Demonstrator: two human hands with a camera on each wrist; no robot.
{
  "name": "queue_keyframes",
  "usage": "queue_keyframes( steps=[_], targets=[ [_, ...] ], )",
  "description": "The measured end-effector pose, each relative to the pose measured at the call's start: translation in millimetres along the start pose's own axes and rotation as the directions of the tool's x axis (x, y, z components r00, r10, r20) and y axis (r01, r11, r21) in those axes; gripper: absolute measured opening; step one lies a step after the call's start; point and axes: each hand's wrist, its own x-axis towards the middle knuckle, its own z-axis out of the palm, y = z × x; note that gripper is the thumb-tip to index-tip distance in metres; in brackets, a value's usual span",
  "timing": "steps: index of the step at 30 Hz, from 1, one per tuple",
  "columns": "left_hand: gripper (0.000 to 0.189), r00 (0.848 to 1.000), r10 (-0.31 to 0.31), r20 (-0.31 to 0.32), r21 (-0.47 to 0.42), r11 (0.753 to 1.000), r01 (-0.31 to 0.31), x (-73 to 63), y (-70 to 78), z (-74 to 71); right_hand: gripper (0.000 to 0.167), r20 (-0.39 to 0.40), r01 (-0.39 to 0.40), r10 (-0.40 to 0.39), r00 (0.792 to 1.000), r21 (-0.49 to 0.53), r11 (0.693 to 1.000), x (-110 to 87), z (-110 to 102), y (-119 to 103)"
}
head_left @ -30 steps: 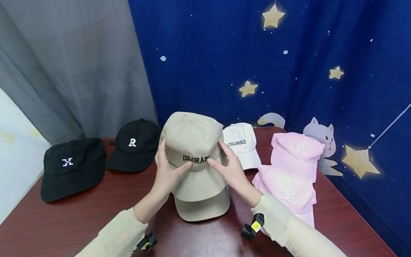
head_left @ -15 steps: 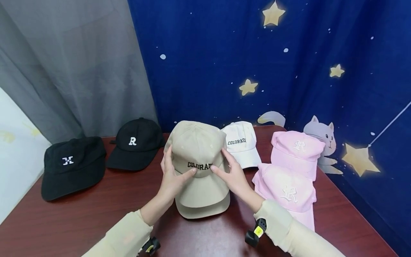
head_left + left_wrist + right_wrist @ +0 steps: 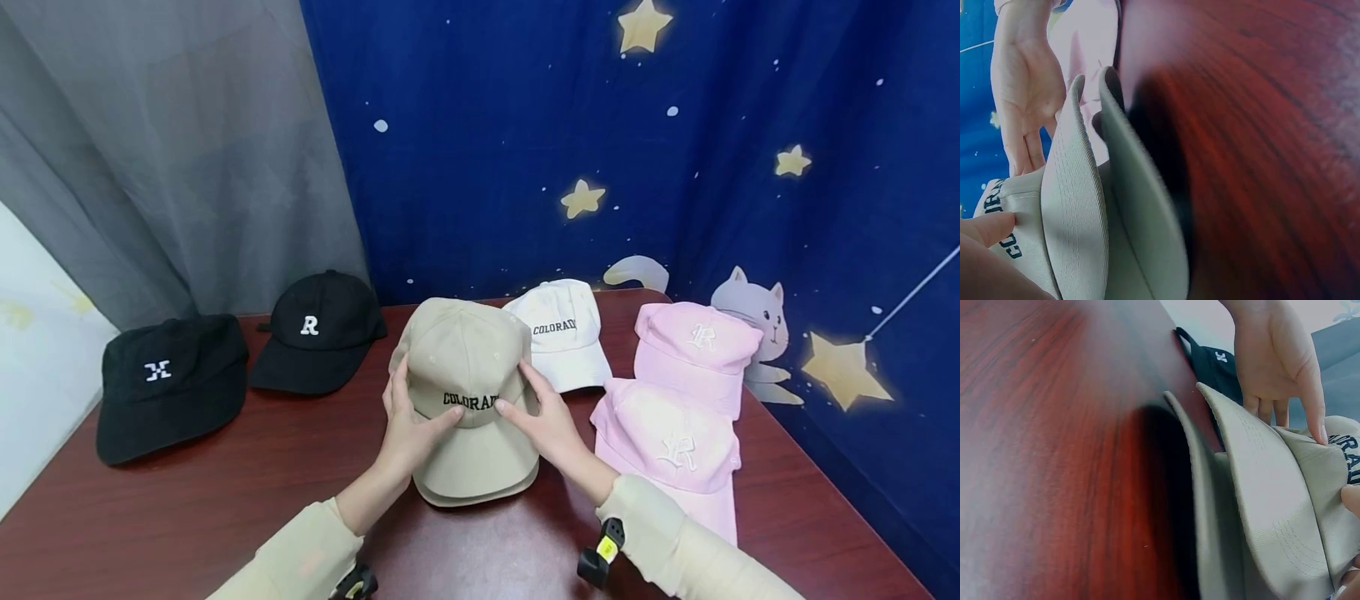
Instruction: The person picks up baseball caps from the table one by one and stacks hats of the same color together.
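Your two hands held a beige cap (image 3: 465, 458) between them near the middle of the table (image 3: 150, 533). The left hand (image 3: 403, 433) had its thumb on the front panel, beside the black lettering, and its fingers spread along the cap's side; its grip was moderately wide. Your right hand (image 3: 551, 425) mirrored it, thumb by the other end of the lettering and fingers along the opposite side.

The cap sat over a second beige cap (image 3: 1141, 206), brims pointing towards you, with a gap between the two brims in both wrist views. The lower crown was mostly hidden, so you could not tell how deeply they nested.

A white cap (image 3: 566, 354) lay just behind, to the right, partly covered from view. Further right were two pink caps (image 3: 667, 442), one in front of the other. To the left stood a black cap with a white R (image 3: 318, 333) and, beyond it, another black cap (image 3: 172, 396). A grey curtain (image 3: 225, 150) and a starry blue curtain (image 3: 487, 125) hung behind.
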Motion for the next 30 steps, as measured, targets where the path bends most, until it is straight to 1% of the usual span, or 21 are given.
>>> queue_keyframes(
  steps=[9, 20, 25, 30],
  targets=[
    [0.100, 1.000, -0.014, 0.003, -0.017, 1.000, 0.014, -1.2, -11.6, 3.6, 0.071, 0.004, -0.004, 0.004, 1.000, -0.022, 1.000, -2.2, 3.8, 9.9],
    [0.101, 1.000, -0.023, 0.012, -0.001, 1.000, 0.023, -2.2, -20.1, 5.2, 0.070, 0.002, -0.056, 0.056, 0.998, -0.008, 0.998, -6.9, 10.0, 18.6],
    [0.101, 0.999, -0.052, 0.012, -0.005, 0.999, 0.052, -1.9, -24.8, 6.2, 0.070, 0.001, -0.058, 0.058, 0.998, -0.015, 0.998, -7.7, 13.0, 23.5],
    [0.100, 0.997, -0.074, 0.007, -0.013, 0.997, 0.074, -1.2, -27.5, 6.7, 0.070, 0.004, -0.054, 0.054, 0.999, 0.012, 0.998, -7.2, 14.7, 25.7]
  ],
)
